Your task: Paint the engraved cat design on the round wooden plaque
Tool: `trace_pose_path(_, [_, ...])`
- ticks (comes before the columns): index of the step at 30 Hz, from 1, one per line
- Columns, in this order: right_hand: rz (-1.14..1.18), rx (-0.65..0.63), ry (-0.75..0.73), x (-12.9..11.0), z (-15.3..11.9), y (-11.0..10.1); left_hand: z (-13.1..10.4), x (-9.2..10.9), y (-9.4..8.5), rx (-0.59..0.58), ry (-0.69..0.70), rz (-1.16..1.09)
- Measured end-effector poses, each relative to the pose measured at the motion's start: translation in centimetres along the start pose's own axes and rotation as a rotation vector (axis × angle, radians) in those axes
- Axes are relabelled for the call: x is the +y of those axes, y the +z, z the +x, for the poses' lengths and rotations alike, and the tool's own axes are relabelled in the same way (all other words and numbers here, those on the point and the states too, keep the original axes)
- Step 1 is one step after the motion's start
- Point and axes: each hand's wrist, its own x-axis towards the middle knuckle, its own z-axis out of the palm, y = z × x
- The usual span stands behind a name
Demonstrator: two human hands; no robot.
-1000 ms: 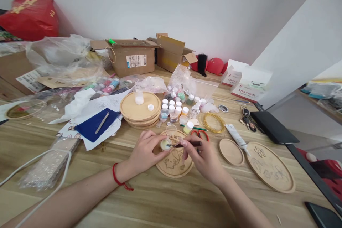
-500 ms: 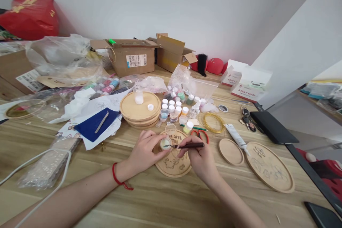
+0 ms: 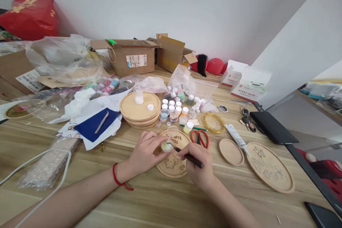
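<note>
My left hand pinches a small pot of pale yellow-green paint between thumb and forefinger, its fingers closed round the pot's sides, holding it just above the far-left part of the engraved wooden disc; my right hand grips a dark-handled brush in a pen hold, fingers shut tight on the shaft.

The brush's long axis runs slantwise, from the butt low and right over my knuckles up and left to the tip, which sits at the pot's rim; whether the bristles are in the paint I cannot tell. So the pot lies up and to the left of my right fingers, touching or nearly touching the brush tip, and the disc lies directly under both hands, flat on the table; the right hand is the nearer to the engraved figures in the disc's lower half.

Counting: one brush, one pot in hand, one engraved disc beneath; further right lie one small plain wooden disc and one large engraved one, well apart from my hands; one stack of plain discs stands behind, at least three deep; beside it a cluster of little white-capped paint pots, more than a dozen, too crowded to number exactly; one pair of red-handled scissors just beyond my right hand; one coil of gold wire; one white tube.
</note>
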Motion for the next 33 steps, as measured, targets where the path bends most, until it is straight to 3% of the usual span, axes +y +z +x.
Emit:
trace_pose_path(5, [0.039,-0.079,0.017,0.11,0.0,-0.03,-0.02,0.17,-0.02,-0.029,0.018,0.003])
trace_pose_path(10, [-0.044,-0.029,-0.024,0.47,-0.05,0.01,-0.04,0.32,0.1,-0.021,0.017,-0.009])
trace_pose_path(14, [0.038,-0.085,0.084,0.43,0.13,-0.09,-0.06,0.45,0.09,-0.037,0.024,-0.008])
trace_pose_path(18, [-0.037,-0.084,0.049,0.42,0.21,-0.25,-0.07,0.53,0.16,-0.031,0.005,-0.009])
trace_pose_path(21, [0.01,-0.151,0.11,0.48,0.2,-0.34,-0.07,0.65,0.19,-0.037,0.031,-0.003])
trace_pose_path(26, [-0.01,-0.092,0.066,0.54,0.26,-0.34,-0.04,0.76,0.19,-0.023,0.018,-0.012])
trace_pose_path(30, [0.058,-0.128,0.216,0.45,0.31,-0.26,-0.02,0.78,0.16,-0.021,0.052,-0.005])
trace_pose_path(33, [0.069,-0.065,0.248,0.44,0.25,-0.18,0.0,0.81,0.1,0.0,0.041,-0.006])
